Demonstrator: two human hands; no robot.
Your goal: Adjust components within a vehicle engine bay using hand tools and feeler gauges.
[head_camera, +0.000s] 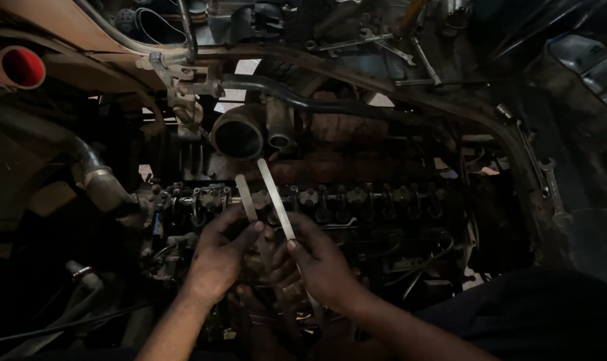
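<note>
Two thin flat metal strips fan out above an exposed engine top. My left hand [220,257] pinches the shorter strip [245,196] between thumb and fingers. My right hand [317,261] grips the longer strip [271,189], which slants up and to the left. Both hands hover over a row of rocker arms and valve springs [330,199] running left to right across the dark, oily engine. The lower ends of the strips are hidden behind my fingers.
A round open pipe mouth [238,137] and a black hose [303,100] sit just behind the rocker row. A red-rimmed tube [16,67] is at the far left. Spanners [410,47] lie at the back, another spanner [554,190] at the right. A grey ribbed hose [93,174] curves at the left.
</note>
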